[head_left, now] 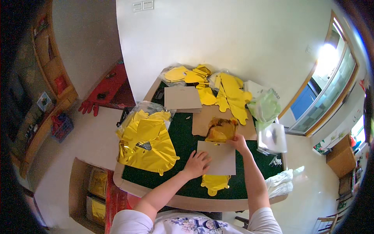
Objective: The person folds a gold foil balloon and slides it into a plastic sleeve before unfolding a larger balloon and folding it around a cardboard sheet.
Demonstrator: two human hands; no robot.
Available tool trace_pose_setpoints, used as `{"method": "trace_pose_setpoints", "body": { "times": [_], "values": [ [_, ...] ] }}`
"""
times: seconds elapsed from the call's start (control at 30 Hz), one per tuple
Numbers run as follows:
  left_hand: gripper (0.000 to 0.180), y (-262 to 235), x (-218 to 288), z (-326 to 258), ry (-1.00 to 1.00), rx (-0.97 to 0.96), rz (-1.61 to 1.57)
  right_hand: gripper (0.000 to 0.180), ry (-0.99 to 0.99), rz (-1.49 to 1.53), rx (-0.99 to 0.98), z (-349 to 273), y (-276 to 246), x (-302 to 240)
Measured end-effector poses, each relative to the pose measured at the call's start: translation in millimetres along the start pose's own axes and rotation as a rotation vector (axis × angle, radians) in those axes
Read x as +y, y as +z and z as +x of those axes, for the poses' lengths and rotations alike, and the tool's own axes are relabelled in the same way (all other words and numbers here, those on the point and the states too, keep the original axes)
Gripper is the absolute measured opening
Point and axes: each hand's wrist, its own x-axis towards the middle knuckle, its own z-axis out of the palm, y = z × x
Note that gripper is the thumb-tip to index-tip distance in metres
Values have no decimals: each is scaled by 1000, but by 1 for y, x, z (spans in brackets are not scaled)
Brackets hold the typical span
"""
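My left hand [197,163] lies flat on the left edge of a grey cardboard sheet [220,158] on the dark green table [183,140]. A gold foil balloon lies under that sheet, its lower part [215,183] sticking out at the near side. My right hand [238,142] pinches the lifted, folded upper part of the gold foil balloon [221,130] just beyond the sheet's far edge.
A heap of flat gold foil balloons [146,144] in clear bags lies at the left. More yellow balloons [230,93] and cardboard sheets [182,98] lie at the far side. Plastic bags [267,107], a clear box [272,138] and white cloth [279,182] sit right. A carton [93,191] stands on the floor.
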Motion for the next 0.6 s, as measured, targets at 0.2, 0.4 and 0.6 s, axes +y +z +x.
{"method": "trace_pose_setpoints", "body": {
  "times": [0.2,0.4,0.6],
  "values": [
    [43,-1,0,1,-1,-41,24,6,98,646,-101,-16,-4,27],
    [42,-11,4,-2,-30,-80,44,28,-270,-245,74,-42,0,-9],
    [42,-4,3,0,-16,-32,26,30,-396,-572,17,-58,19,1]
  ]
}}
